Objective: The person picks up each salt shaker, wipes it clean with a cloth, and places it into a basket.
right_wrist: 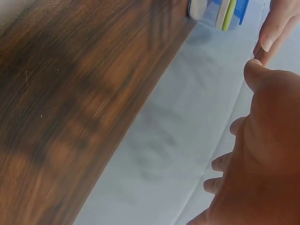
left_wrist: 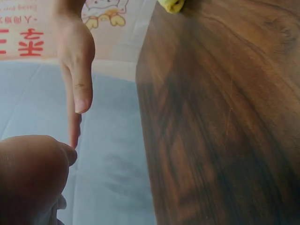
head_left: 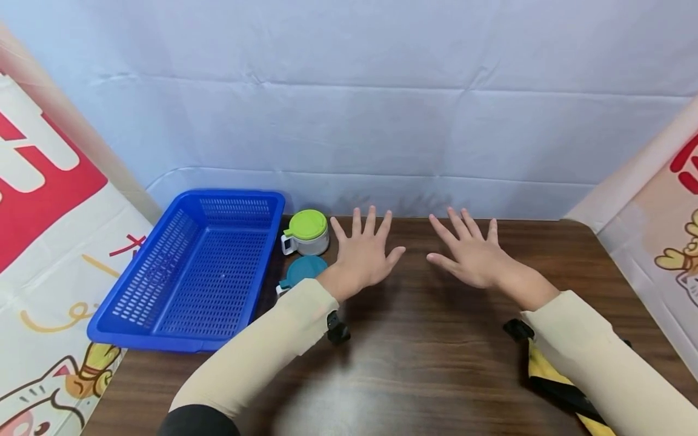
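Observation:
Both hands hover above the wooden table with palms down and fingers spread, holding nothing. In the head view the left hand [head_left: 360,257] is just right of two lidded jars, and the right hand [head_left: 473,254] is farther right, thumbs pointing toward each other. One jar [head_left: 309,233] has a lime green lid, clear body and white handle. Nearer stands a jar with a teal lid [head_left: 305,269], partly covered by the left wrist. The left wrist view shows the left hand [left_wrist: 35,173] in front and the right hand [left_wrist: 77,51] beyond it.
A blue perforated basket [head_left: 262,266] stands at the table's left. Partly under the right forearm lies a yellow and black cloth-like thing [head_left: 545,369]. A pale curtain [head_left: 371,133] hangs behind the table's far edge, with printed sheets [head_left: 43,181] at both sides.

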`<state>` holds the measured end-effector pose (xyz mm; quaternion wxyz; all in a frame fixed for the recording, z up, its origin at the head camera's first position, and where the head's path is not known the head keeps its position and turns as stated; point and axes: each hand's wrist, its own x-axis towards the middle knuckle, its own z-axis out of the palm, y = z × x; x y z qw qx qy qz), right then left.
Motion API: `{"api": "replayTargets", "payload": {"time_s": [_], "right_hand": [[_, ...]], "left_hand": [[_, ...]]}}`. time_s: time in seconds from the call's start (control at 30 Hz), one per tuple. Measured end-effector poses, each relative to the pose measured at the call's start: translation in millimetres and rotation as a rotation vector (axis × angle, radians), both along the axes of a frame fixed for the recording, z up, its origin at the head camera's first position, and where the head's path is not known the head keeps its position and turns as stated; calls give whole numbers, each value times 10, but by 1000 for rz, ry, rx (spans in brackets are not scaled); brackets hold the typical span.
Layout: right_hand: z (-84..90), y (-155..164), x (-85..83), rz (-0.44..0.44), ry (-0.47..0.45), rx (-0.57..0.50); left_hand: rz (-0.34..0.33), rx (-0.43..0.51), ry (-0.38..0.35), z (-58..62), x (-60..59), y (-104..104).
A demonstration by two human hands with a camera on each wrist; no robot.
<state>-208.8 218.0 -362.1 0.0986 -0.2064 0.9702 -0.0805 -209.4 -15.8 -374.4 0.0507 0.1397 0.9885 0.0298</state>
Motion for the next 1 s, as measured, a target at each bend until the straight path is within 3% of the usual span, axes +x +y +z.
{"api": "replayTargets", "payload": {"time_s": [0.37, 0.6, 0.87, 1.0], "right_hand": [[47, 128, 205, 17, 20, -11], [37, 220, 353, 28, 42, -30], [-41, 377, 532, 18, 62, -57], [-86, 471, 628, 9, 63, -70]], "left_hand": [[-2, 159, 19, -75, 238, -285], [7, 183, 38, -44, 371, -486], [25, 224, 118, -78, 516, -735], [55, 293, 139, -123, 572, -857]]}}
